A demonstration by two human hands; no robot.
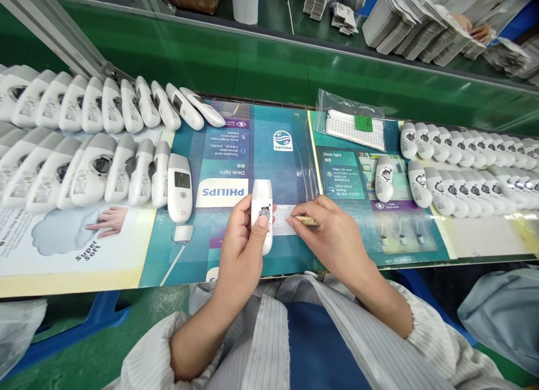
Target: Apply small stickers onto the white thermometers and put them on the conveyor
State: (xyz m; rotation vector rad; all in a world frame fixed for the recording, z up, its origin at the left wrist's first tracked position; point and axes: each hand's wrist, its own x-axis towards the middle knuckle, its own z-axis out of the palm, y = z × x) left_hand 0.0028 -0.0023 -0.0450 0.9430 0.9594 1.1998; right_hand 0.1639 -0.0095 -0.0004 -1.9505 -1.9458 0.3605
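Observation:
My left hand (244,241) is wrapped round a white handheld device (261,196) with a grey end, held upright, my thumb lying over its round dark recess. Just right of it, my right hand (332,230) pinches a thin tan stick (306,221), its tip side hidden by the fingers. Between the hands a small white sheet of round stickers (283,220) lies on the printed teal mat (290,179). A similar device with a grey screen (180,187) lies left of my left hand.
Rows of white devices (99,168) line the left side, and more rows (463,190) stand at the right. One device (384,179) lies apart. A clear bag of sticker sheets (353,126) is at the back. Behind, a shelf holds stacked papers (389,19) and a person's hand.

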